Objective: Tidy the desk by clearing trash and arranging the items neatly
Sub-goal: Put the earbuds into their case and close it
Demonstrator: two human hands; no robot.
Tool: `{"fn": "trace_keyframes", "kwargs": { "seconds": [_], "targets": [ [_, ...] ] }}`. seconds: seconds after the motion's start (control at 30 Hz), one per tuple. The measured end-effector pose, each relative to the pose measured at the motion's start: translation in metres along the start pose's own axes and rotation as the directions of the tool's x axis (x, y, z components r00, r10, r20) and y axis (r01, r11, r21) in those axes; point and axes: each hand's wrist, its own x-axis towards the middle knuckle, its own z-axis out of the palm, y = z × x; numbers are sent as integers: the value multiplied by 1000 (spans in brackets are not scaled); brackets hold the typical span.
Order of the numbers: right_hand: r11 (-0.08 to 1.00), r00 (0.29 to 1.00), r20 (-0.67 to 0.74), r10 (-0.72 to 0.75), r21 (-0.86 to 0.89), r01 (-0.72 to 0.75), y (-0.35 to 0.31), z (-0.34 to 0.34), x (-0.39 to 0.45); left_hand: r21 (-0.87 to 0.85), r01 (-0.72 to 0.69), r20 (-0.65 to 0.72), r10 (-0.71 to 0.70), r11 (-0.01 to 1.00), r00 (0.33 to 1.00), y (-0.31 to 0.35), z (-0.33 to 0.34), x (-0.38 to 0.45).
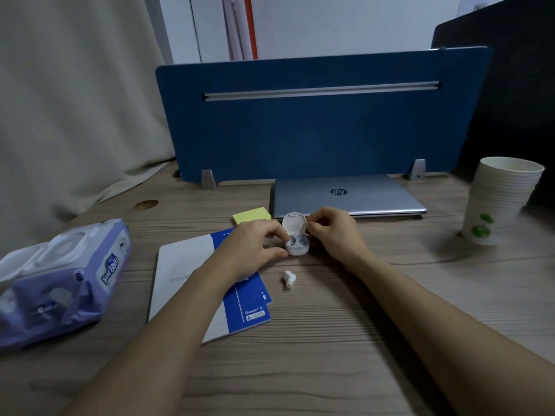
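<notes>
A white earbud case (pixel 295 240) stands on the wooden desk (pixel 345 310) with its lid flipped up and two empty wells showing. My left hand (pixel 255 247) grips the case's base from the left, thumb and fingers curled round it. My right hand (pixel 333 232) pinches the right edge of the raised lid. One loose white earbud (pixel 289 278) lies on the desk just in front of the case. The other earbud is not visible.
A blue and white notebook (pixel 192 283) lies under my left forearm, a yellow sticky pad (pixel 251 215) behind it. A shut silver laptop (pixel 348 195) sits before the blue divider (pixel 315 121). Purple wet wipes pack (pixel 60 280) at left, stacked paper cups (pixel 498 199) at right.
</notes>
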Motion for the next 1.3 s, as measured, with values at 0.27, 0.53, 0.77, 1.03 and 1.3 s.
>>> {"fn": "trace_keyframes", "kwargs": {
  "seconds": [0.27, 0.53, 0.77, 1.03, 1.3],
  "targets": [
    [997, 999, -24, 37, 67, -36, -1, -10, -15, -82, 53, -22, -55, 995, 998, 3, -12, -14],
    [991, 984, 120, -134, 32, 131, -9, -21, -48, -123, 71, -57, -78, 990, 995, 6, -19, -39],
    [967, 887, 409, -212, -42, 251, -14, -18, -63, -208, 165, -112, -191, 964, 975, 7, -22, -56],
    [969, 827, 534, -177, -51, 241, -12, -17, -60, -262, 195, -142, -237, 945, 961, 6, -24, -57],
    [947, 806, 548, -222, -75, 312, -18, -13, -61, -260, 208, -148, -252, 943, 956, 2, -24, -56]
  ]
}}
